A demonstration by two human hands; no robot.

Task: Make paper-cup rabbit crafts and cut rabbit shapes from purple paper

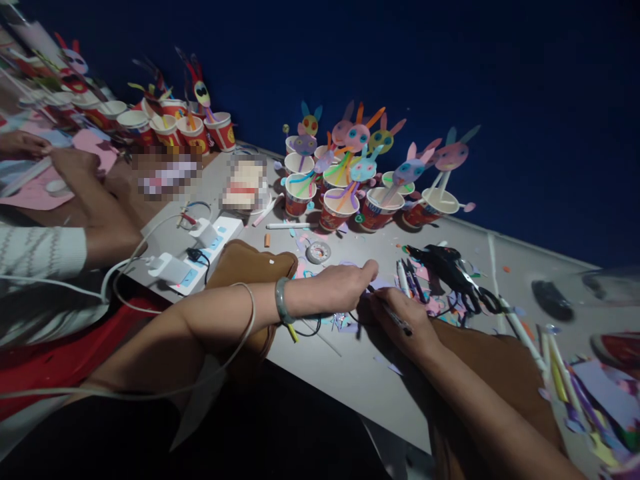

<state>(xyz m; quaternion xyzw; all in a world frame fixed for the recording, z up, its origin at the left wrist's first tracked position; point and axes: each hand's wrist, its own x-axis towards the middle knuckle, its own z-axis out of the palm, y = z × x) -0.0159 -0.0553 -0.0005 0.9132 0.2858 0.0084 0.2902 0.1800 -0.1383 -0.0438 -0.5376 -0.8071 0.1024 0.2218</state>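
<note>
My right hand (407,327) is closed around a dark pen (398,316), with its tip pointing toward my left hand. Close beside it, my left hand (353,285) has its thumb and fingers pressed together; whatever they pinch is hidden behind the fingers. A bangle circles my left wrist. Under and around both hands lie small coloured paper scraps (345,323). Beyond them stand several paper cups (340,210) holding paper rabbit-like faces (363,169) on coloured stems. A roll of tape (319,251) lies on the table just past my left hand.
A black glue gun (435,260) and scissors (467,290) lie to the right, near some pens (411,279). At left are a power strip (213,257) with plugs, a white cable crossing my left forearm, and another person's hands (75,167). More red cups (220,130) stand behind.
</note>
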